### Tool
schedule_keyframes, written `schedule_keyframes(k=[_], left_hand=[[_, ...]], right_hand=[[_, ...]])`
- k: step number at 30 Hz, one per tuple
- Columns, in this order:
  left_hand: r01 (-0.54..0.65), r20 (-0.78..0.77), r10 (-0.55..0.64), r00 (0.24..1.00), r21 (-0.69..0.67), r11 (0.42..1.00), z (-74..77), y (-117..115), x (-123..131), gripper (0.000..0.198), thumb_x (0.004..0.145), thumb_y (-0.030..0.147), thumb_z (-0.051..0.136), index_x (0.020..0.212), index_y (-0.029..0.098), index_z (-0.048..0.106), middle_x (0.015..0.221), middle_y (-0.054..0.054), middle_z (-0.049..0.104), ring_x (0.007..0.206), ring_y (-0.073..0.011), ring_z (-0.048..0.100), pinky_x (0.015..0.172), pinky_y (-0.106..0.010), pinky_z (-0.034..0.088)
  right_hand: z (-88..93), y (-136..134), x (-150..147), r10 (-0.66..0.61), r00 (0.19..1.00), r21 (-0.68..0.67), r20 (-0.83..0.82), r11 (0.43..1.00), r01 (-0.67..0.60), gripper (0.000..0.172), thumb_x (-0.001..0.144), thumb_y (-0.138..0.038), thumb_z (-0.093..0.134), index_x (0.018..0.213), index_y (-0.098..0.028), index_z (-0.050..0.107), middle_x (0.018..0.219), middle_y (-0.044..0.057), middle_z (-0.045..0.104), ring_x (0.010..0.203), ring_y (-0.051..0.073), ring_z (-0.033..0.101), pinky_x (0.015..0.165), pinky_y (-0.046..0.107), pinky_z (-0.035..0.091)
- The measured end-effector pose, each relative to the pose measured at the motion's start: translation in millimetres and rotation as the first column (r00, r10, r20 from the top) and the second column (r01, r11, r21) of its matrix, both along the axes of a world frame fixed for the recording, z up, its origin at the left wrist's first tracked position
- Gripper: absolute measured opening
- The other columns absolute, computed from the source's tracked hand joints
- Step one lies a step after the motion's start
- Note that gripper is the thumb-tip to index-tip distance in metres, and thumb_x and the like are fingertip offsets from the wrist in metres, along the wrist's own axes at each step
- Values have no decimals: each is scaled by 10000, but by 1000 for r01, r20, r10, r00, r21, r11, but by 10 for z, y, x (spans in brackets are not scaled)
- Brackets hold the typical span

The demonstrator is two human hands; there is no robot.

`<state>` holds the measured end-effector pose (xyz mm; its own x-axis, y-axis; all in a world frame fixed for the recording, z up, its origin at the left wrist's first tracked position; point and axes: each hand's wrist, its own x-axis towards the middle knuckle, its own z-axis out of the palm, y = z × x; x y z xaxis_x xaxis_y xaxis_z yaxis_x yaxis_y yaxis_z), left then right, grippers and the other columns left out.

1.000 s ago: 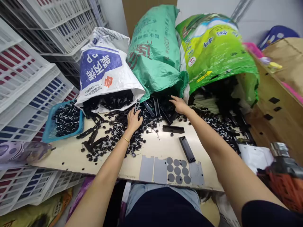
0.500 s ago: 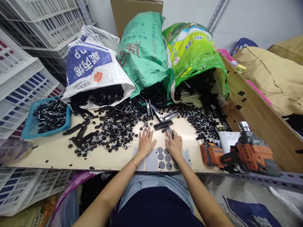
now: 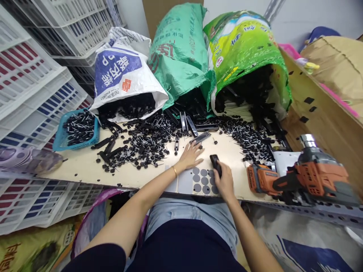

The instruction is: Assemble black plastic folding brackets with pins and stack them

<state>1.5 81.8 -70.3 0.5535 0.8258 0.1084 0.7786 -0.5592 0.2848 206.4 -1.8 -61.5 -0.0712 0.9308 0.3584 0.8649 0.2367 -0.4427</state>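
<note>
My left hand (image 3: 190,156) lies flat with spread fingers on the pale workbench (image 3: 85,168), just below a black strip (image 3: 200,137) and beside a heap of small black pins (image 3: 144,143). My right hand (image 3: 224,180) is closed around a black plastic strip (image 3: 215,164), holding it over the grey patches with round grey dots (image 3: 203,180) near the front edge.
Three open sacks lean at the back: white and blue (image 3: 124,75), green (image 3: 181,53), yellow-green (image 3: 246,49), all spilling black parts. A blue basket (image 3: 76,130) of pins sits at the left. An orange power driver (image 3: 306,175) rests at the right edge. White crates (image 3: 31,75) stack on the left.
Both hands came back from the sacks to the front edge. The right hand, flat half a second ago, now grips a black strip; the left moved slightly right and forward.
</note>
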Motion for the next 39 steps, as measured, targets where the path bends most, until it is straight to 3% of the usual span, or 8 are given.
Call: schedule_keyframes(k=[5,11,15,17,22,26,31,39], left_hand=[[34,-66,-35,997,-23,999,129,517,222,519,918,484,373,1408,314,366,1528,7,277,1429,-328,93,1135,-585,108],[-190,46,185,982,156,969,319,192,206,394,858,249,504,1245,180,535,1448,-113,367,1338,-297,312,1114,-491,248],[-687,163,669,725,106,719,347,-74,-212,461,841,286,532,1266,118,466,1199,-175,529,1119,-322,486,944,-462,412],[-746,101,739,666,72,662,282,-96,-419,438,854,296,515,1246,103,470,1129,-181,555,1069,-333,505,898,-461,425],[-608,12,608,794,21,794,114,-112,-582,270,889,215,443,1129,147,548,1052,-133,569,1014,-275,538,882,-391,429],[-533,-6,533,846,9,846,162,-356,-498,170,834,173,505,993,153,561,954,-104,564,921,-253,549,817,-362,445],[-450,-35,448,893,-78,890,257,-690,-403,139,779,108,527,898,177,505,905,-86,563,880,-247,541,782,-376,448],[-290,103,327,939,-272,918,241,-567,-405,210,806,122,578,977,211,494,979,-47,567,910,-201,565,799,-324,460]], right_hand=[[-168,-427,-184,-33,987,48,159,999,25,344,891,-292,461,1202,-176,551,1117,108,634,979,248,545,840,386,422],[-118,-343,-197,-52,991,16,125,999,51,362,905,-346,432,1184,-148,550,1060,132,643,969,270,543,847,404,409],[-124,-380,-211,-58,995,-17,87,998,59,401,920,-365,387,1240,-159,513,1089,138,634,973,279,544,857,424,408],[-124,-388,-222,-68,994,-26,88,997,70,403,927,-357,367,1259,-169,500,1096,131,632,974,277,546,852,423,411],[-46,-231,-171,-32,991,-158,131,986,52,424,904,-386,398,1249,-168,510,1058,145,599,972,292,532,825,432,431],[54,-1,-83,46,999,-369,8,929,-39,345,791,-386,529,1048,-158,560,946,116,581,902,261,558,775,376,463],[101,25,-141,17,998,-423,-61,905,-42,278,698,-352,577,910,-204,476,832,48,585,725,213,570,609,304,433],[322,41,-247,478,875,-397,75,819,-414,409,794,-98,445,1173,-216,546,1052,84,669,979,233,585,919,439,379]])
